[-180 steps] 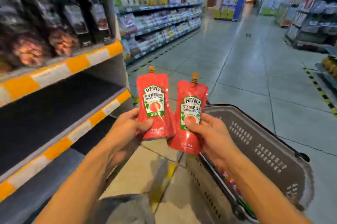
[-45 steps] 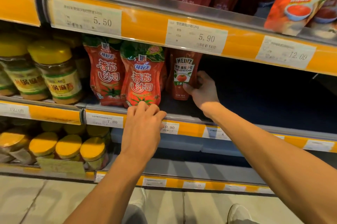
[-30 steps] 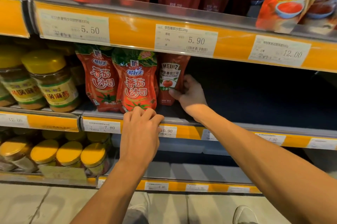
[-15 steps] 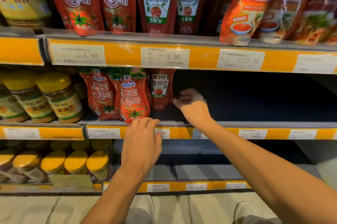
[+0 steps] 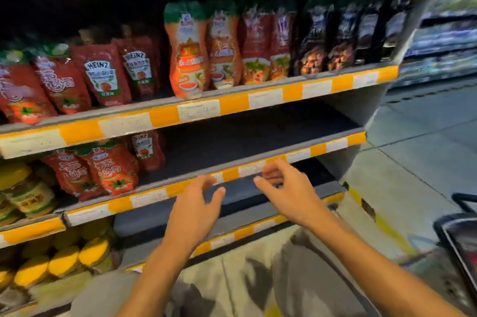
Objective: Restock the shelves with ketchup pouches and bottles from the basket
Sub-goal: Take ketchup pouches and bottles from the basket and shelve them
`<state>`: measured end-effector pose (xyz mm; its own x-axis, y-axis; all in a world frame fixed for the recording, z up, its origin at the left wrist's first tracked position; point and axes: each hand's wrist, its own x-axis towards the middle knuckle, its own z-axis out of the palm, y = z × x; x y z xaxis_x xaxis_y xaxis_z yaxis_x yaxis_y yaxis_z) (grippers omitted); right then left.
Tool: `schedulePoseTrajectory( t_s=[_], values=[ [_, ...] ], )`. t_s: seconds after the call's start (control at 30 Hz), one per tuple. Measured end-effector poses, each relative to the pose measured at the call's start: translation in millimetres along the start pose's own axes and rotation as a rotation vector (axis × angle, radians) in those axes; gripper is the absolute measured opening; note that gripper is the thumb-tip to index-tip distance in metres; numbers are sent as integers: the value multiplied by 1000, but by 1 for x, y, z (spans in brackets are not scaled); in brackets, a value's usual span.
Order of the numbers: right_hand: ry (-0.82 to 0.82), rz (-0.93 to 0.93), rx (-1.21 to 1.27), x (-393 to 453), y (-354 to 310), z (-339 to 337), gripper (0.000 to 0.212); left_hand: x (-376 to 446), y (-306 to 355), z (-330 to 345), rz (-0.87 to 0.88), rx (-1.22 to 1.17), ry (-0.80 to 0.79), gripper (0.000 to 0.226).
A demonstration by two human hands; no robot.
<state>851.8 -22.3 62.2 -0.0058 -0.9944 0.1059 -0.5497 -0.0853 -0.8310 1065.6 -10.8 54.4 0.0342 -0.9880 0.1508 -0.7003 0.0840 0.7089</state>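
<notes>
Ketchup pouches are the goods here, and one Heinz pouch (image 5: 147,151) stands upright on the middle shelf (image 5: 258,141), just right of two other red tomato-sauce pouches (image 5: 103,172) and touching the nearer one. To its right the dark shelf runs bare to the end panel. More Heinz pouches (image 5: 103,76) lean in a row on the shelf above. The basket (image 5: 462,236) shows only as a dark rim at the lower right edge; what lies in it cannot be seen.

Both hands hang in front of the shelf edge and hold nothing. The left hand (image 5: 195,209) has its fingers loosely spread, and the right hand (image 5: 289,190) has its fingers relaxed and slightly bent.

A pouch like this is probably light and soft, a flexible film skin that gives under pressure and may slip when smooth. The sensible hold is across the flat body near the middle, thumb on the front and fingers behind, or at the stiffer spout neck. Squeezing hard near the cap looks unwise. Set down on its gusseted base, it likely needs a neighbour to lean on.
</notes>
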Motion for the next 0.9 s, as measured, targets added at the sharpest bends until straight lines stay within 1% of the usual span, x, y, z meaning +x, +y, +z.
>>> schedulePoseTrajectory(
  t_s=[0.1,0.2,0.33,0.47,0.57,0.7,0.83,0.9],
  values=[
    [140,71,25,-41,15,-61,16,-8,61,22,118,-33,-77,27],
    [301,186,45,-87,39,-112,16,-14,125,55,263,-62,-185,22],
    [517,361,83,-146,77,-166,13,-24,196,111,421,-94,-398,20],
    [666,552,82,-204,114,-204,12,-47,251,176,553,-114,-619,13],
    [791,690,81,-249,141,-218,12,-73,284,229,656,-99,-779,9],
    [892,916,133,-301,180,-228,13,-109,313,300,793,-39,-964,8],
    [1002,1120,252,-333,224,-237,20,-135,327,372,845,78,-1126,11],
    [1048,1195,303,-341,250,-240,18,-144,331,408,863,161,-1189,13]
  ],
)
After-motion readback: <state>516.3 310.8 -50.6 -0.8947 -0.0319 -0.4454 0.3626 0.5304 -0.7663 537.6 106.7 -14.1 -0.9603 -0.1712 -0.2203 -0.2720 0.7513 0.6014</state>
